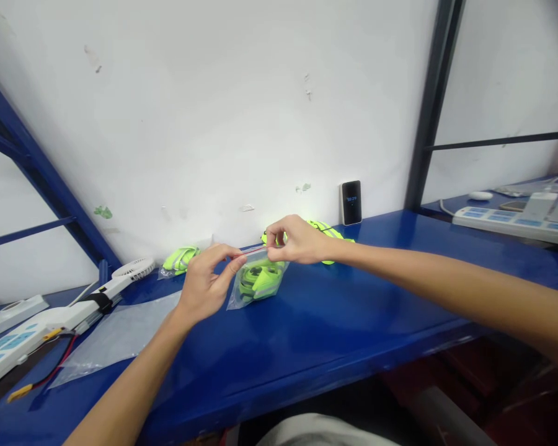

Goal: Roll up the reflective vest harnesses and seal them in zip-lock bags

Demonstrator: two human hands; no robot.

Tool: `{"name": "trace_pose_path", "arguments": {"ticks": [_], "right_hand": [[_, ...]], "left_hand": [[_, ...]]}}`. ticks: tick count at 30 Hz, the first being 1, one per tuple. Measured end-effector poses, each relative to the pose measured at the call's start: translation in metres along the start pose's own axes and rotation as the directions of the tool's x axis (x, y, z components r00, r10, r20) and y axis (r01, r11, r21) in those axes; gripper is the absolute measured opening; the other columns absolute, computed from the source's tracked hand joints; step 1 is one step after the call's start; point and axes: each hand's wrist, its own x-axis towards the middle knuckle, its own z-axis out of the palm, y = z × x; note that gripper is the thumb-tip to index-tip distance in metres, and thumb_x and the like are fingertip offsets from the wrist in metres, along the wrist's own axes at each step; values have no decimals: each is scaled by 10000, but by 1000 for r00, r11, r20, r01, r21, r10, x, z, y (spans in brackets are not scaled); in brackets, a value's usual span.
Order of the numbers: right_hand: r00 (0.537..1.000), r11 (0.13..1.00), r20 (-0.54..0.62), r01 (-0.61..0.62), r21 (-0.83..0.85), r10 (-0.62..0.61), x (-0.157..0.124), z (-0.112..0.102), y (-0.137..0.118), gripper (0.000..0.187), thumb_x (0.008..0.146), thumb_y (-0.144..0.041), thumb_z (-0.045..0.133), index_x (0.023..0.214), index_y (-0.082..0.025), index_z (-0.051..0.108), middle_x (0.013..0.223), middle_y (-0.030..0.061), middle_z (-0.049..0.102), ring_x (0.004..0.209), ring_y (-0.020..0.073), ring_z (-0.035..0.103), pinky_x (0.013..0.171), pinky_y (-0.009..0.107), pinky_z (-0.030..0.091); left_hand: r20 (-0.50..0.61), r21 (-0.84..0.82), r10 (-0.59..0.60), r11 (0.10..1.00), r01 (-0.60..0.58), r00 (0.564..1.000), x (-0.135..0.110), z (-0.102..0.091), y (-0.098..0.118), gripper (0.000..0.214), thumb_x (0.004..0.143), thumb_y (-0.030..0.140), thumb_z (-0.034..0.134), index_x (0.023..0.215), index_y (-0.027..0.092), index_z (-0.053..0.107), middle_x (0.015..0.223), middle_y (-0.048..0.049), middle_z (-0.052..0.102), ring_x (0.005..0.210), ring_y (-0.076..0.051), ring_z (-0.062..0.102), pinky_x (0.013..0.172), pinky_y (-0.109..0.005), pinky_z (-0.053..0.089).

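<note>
A clear zip bag (pixel 235 298) hangs between my hands, with a folded neon-yellow reflective strap or vest (pixel 261 280) inside. Its top edge shows a thin red zip line. My left hand (pixel 209 279) pinches the left end of that edge between thumb and fingertips. At the right end, my right hand (pixel 295 240) pinches the same edge with its fingers curled. Behind the right hand lies more neon-yellow reflective material (pixel 330 230), partly hidden by the hand and wrist.
Another bagged neon-yellow bundle (pixel 180 260) lies by the wall, near a white fan (pixel 134 269). A flat clear bag (pixel 121 331) rests at left beside power strips (pixel 9 347) and a cable with yellow connectors (pixel 21 392). A small dark-screened device (pixel 351 203) stands against the wall.
</note>
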Motion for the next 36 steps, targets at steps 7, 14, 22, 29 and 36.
{"name": "trace_pose_path", "arguments": {"ticks": [7,14,22,29,36], "right_hand": [[989,996,-121,-80,29,83,-20,1,21,99,658,-204,571,582,-162,524,538,-46,492,524,83,419,515,218,289],[941,986,-333,-106,-131,57,-26,-1,41,240,702,-175,502,511,-195,357,487,-68,337,502,79,311,510,243,224],[978,990,-159,-140,-19,135,-23,-27,43,264,887,-404,524,779,-166,557,684,-11,557,588,107,487,549,234,357],[857,862,509,-316,396,80,-3,37,5,590,808,-509,659,1290,-212,493,1102,92,676,679,157,694,584,252,555],[893,508,263,-428,747,366,27,101,22,208,949,-276,507,853,-113,595,658,80,701,627,178,706,650,302,603]], "left_hand": [[9,65,16,998,-17,1000,-2,-5,-4,122,877,283,583,824,196,649,783,-19,674,751,-156,601,713,-276,454],[-52,101,-110,988,115,993,-10,-20,-13,170,867,350,570,810,208,646,771,-13,676,741,-174,607,729,-294,471],[-80,-63,-320,947,315,944,-6,-43,-58,223,847,401,576,851,185,629,820,-21,664,794,-172,614,761,-287,490],[-70,-59,-210,977,206,975,12,-19,-37,233,856,386,576,858,169,662,893,-40,690,847,-166,630,821,-291,492],[-14,-23,-351,936,350,936,1,-38,-53,428,880,451,504,1220,196,558,1135,-95,654,989,-212,623,815,-337,511]]}}
